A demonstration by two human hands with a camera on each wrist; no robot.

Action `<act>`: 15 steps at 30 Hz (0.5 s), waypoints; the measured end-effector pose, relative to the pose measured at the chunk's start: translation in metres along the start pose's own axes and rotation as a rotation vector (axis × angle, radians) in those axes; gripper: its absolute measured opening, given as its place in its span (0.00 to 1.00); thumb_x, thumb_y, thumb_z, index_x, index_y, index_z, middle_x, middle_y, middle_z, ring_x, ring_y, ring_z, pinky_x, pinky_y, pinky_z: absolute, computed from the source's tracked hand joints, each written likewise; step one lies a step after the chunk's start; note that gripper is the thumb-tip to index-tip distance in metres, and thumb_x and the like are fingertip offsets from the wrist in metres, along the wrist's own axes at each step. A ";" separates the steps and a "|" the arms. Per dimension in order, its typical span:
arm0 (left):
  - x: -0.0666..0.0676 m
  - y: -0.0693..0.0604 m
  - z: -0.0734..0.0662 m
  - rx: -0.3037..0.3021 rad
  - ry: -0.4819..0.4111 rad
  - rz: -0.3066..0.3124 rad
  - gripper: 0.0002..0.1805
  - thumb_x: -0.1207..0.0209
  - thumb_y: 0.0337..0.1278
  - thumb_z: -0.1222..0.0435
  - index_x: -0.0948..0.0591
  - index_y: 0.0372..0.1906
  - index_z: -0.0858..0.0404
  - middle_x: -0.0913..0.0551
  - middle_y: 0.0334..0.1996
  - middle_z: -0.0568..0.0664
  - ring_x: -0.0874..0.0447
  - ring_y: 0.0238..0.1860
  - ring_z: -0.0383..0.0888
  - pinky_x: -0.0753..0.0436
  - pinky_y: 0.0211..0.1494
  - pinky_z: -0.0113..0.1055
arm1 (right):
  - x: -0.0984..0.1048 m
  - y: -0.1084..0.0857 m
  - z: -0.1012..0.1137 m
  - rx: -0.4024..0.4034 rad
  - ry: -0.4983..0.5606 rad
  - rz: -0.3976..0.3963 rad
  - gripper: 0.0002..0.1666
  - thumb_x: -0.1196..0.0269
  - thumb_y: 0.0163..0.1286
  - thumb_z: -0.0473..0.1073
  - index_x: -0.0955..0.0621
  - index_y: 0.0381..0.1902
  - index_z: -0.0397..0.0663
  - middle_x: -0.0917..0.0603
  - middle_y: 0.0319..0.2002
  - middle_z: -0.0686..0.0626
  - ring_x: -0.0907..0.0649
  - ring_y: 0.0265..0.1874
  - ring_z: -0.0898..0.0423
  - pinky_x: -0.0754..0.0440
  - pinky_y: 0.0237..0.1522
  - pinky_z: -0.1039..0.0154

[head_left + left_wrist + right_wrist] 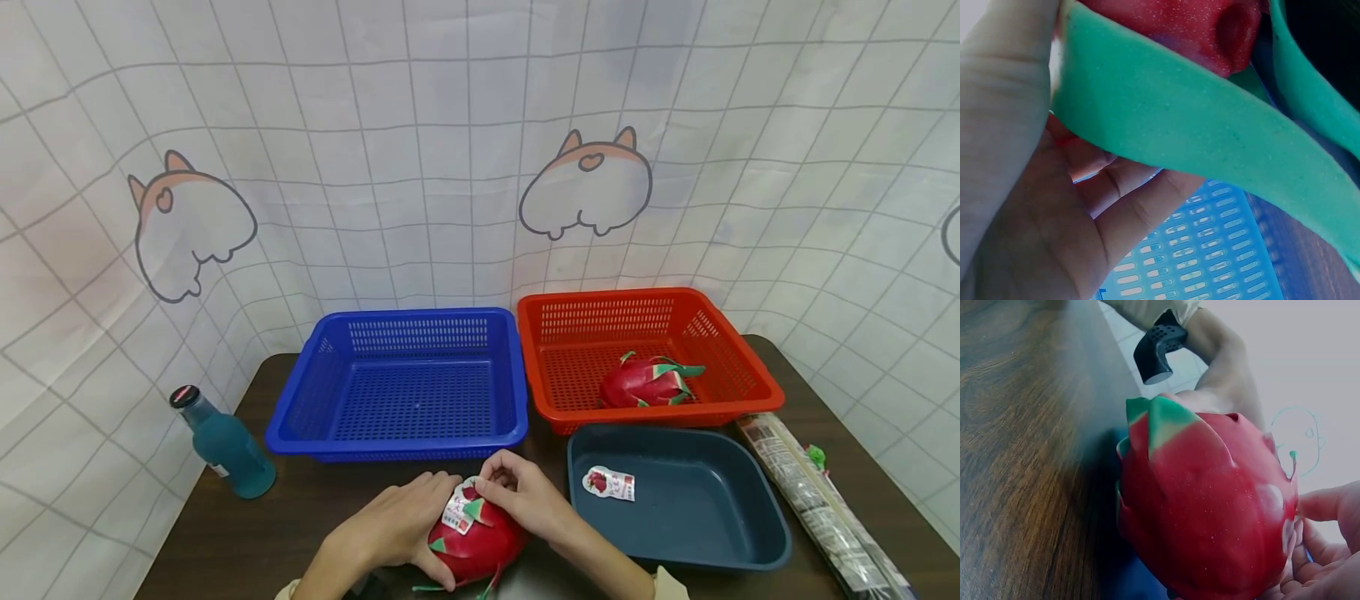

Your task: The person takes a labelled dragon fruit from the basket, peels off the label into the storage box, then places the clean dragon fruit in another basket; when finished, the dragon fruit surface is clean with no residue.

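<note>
A red dragon fruit [480, 546] with green-tipped scales lies at the table's front, between the two hands. My left hand [397, 521] holds its left side, fingers over the top and thumb low down. A white label [456, 510] with a fruit picture lies on the fruit's upper surface. At the label's upper edge, my right hand [528, 500] pinches with thumb and curled fingers. The right wrist view shows the dragon fruit [1210, 512] large, with the right fingertips at its side. A green scale [1166, 125] crosses the left wrist view, partly covering the left fingers.
A blue basket [397, 450] stands behind the hands. Right of it, a red basket [540, 367] contains another dragon fruit [637, 383]. A dark tray [675, 533] in front holds a loose label [609, 483]. A blue bottle [232, 450] stands left; a long plastic-wrapped pack [817, 500] lies right.
</note>
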State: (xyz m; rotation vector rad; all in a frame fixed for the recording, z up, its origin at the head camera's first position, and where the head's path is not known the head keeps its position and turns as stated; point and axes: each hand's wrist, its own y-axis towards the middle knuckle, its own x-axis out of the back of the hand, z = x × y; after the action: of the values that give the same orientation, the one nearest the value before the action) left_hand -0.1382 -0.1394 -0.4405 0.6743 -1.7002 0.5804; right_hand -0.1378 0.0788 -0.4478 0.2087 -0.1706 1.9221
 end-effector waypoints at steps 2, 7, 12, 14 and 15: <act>0.000 0.000 0.000 0.001 0.000 0.000 0.58 0.31 0.25 0.29 0.31 0.62 0.61 0.22 0.47 0.45 0.25 0.45 0.39 0.17 0.40 0.31 | 0.001 0.000 0.000 0.012 -0.001 0.012 0.12 0.37 0.67 0.43 0.23 0.39 0.39 0.21 0.30 0.49 0.24 0.28 0.63 0.26 0.31 0.72; 0.001 0.000 -0.001 -0.001 0.003 -0.005 0.57 0.31 0.25 0.29 0.31 0.62 0.61 0.22 0.47 0.45 0.25 0.45 0.38 0.17 0.39 0.31 | 0.002 0.000 0.001 0.002 0.012 0.023 0.13 0.37 0.67 0.45 0.23 0.39 0.39 0.21 0.30 0.50 0.23 0.29 0.63 0.25 0.32 0.73; 0.000 0.001 -0.001 -0.004 0.003 -0.002 0.58 0.31 0.25 0.29 0.31 0.62 0.61 0.22 0.47 0.45 0.26 0.44 0.39 0.18 0.39 0.30 | 0.003 0.000 0.001 -0.029 0.029 0.020 0.14 0.36 0.66 0.46 0.23 0.40 0.39 0.22 0.30 0.52 0.23 0.29 0.62 0.26 0.32 0.72; 0.000 0.001 -0.001 -0.003 -0.004 0.004 0.58 0.31 0.25 0.29 0.31 0.62 0.61 0.22 0.47 0.45 0.26 0.44 0.39 0.18 0.39 0.30 | 0.003 0.000 0.001 -0.031 0.046 0.014 0.14 0.36 0.66 0.45 0.22 0.39 0.38 0.22 0.29 0.52 0.23 0.29 0.62 0.26 0.32 0.72; 0.000 0.001 -0.001 -0.003 -0.007 0.005 0.58 0.31 0.25 0.29 0.31 0.62 0.61 0.22 0.47 0.45 0.26 0.44 0.39 0.18 0.39 0.30 | 0.004 0.000 0.001 -0.029 0.057 0.010 0.14 0.36 0.66 0.45 0.22 0.39 0.38 0.22 0.29 0.53 0.23 0.28 0.63 0.26 0.32 0.72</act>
State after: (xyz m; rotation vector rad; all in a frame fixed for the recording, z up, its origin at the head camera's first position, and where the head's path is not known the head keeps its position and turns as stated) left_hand -0.1383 -0.1383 -0.4400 0.6708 -1.7092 0.5796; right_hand -0.1386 0.0820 -0.4463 0.1340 -0.1611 1.9325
